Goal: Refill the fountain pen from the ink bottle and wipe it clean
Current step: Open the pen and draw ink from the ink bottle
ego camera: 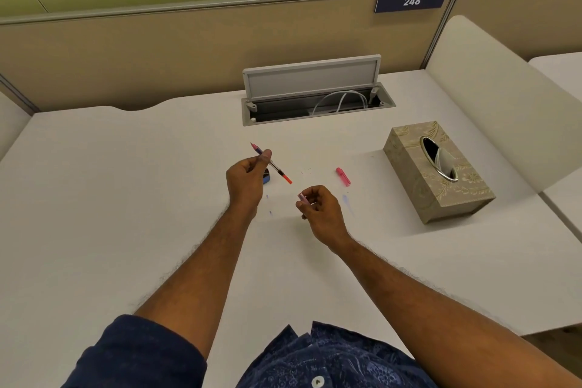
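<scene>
So both hands sit mid-surface (110, 186), the left hand (244, 179) holding the pen (277, 169) up over the ink bottle (266, 180), which is mostly hidden behind it. The right hand (318, 206) is just beside it, pinching a small pen part (302, 197). Pen cap (343, 176) lies further right, then the tissue box (436, 173). Cable tray (315, 104) is behind everything, lid up.

The left hand (244, 179) pinches the fountain pen (271, 163) above the white desk (126, 183), tilted, hiding most of the ink bottle (266, 178). The right hand (319, 208) grips a small pinkish piece (301, 197). A pink cap (343, 176) lies near the tissue box (437, 172).
</scene>
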Demonstrator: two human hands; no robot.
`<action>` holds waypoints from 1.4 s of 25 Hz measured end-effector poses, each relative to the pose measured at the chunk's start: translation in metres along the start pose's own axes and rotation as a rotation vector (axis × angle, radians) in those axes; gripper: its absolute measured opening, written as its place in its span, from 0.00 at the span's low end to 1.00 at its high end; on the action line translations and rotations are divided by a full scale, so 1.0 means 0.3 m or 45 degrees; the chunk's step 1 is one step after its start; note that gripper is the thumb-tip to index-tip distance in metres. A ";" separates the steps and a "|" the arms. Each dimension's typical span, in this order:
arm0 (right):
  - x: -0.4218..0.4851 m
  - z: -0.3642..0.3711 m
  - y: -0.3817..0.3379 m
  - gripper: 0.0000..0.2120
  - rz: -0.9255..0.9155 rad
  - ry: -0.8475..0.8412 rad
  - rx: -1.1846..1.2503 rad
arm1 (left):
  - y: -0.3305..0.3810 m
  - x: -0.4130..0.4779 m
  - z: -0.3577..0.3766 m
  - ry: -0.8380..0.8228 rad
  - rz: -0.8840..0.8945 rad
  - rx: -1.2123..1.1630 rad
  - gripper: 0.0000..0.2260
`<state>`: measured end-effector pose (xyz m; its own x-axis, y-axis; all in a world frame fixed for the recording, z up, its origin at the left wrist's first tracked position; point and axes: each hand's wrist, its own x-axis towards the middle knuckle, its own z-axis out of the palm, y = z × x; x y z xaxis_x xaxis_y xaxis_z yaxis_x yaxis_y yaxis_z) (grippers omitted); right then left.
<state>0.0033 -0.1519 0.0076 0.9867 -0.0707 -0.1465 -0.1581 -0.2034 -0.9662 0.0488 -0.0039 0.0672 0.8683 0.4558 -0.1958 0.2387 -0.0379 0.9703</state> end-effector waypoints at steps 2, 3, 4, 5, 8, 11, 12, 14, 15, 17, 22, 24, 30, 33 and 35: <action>0.012 -0.009 0.022 0.07 0.013 0.006 -0.070 | 0.000 0.011 -0.006 -0.002 -0.008 0.009 0.15; 0.019 -0.013 0.031 0.07 0.020 0.015 -0.111 | -0.006 0.013 -0.008 -0.007 -0.012 0.011 0.15; 0.026 -0.016 0.039 0.07 0.018 0.028 -0.159 | -0.015 0.013 -0.009 -0.017 -0.017 0.007 0.15; 0.034 -0.019 0.047 0.06 0.006 0.045 -0.219 | -0.026 0.014 -0.011 -0.029 -0.024 -0.004 0.15; 0.055 -0.025 0.071 0.04 -0.028 0.077 -0.440 | -0.063 0.011 -0.023 -0.064 -0.060 -0.055 0.17; 0.074 -0.033 0.084 0.02 -0.018 0.092 -0.652 | -0.092 0.009 -0.031 -0.096 -0.082 -0.074 0.16; 0.083 -0.034 0.087 0.03 -0.031 0.108 -0.732 | -0.096 0.009 -0.031 -0.103 -0.083 -0.074 0.16; 0.102 -0.031 0.088 0.07 -0.057 0.146 -0.885 | -0.101 0.015 -0.028 -0.113 -0.076 -0.066 0.14; 0.112 -0.030 0.086 0.09 -0.063 0.161 -0.942 | -0.102 0.018 -0.027 -0.119 -0.067 -0.055 0.12; 0.126 -0.028 0.083 0.11 -0.071 0.176 -1.020 | -0.103 0.024 -0.027 -0.131 -0.049 -0.031 0.10; 0.136 -0.020 0.097 0.12 -0.082 0.207 -1.031 | -0.111 0.035 -0.025 -0.145 -0.028 0.025 0.09; 0.137 -0.019 0.102 0.13 -0.087 0.208 -1.020 | -0.109 0.035 -0.019 -0.154 -0.030 0.026 0.08; 0.136 -0.020 0.104 0.15 -0.083 0.199 -1.038 | -0.115 0.026 -0.010 -0.158 -0.043 0.000 0.10; 0.135 -0.021 0.100 0.15 -0.084 0.201 -1.039 | -0.115 0.025 -0.009 -0.155 -0.040 0.009 0.11; 0.133 -0.023 0.097 0.15 -0.082 0.197 -1.049 | -0.115 0.026 -0.010 -0.149 -0.045 0.012 0.13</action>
<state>0.0379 -0.1672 -0.0250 0.9879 -0.1552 -0.0077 -0.1383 -0.8556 -0.4989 0.0459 0.0037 0.0326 0.9040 0.3498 -0.2457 0.2736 -0.0320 0.9613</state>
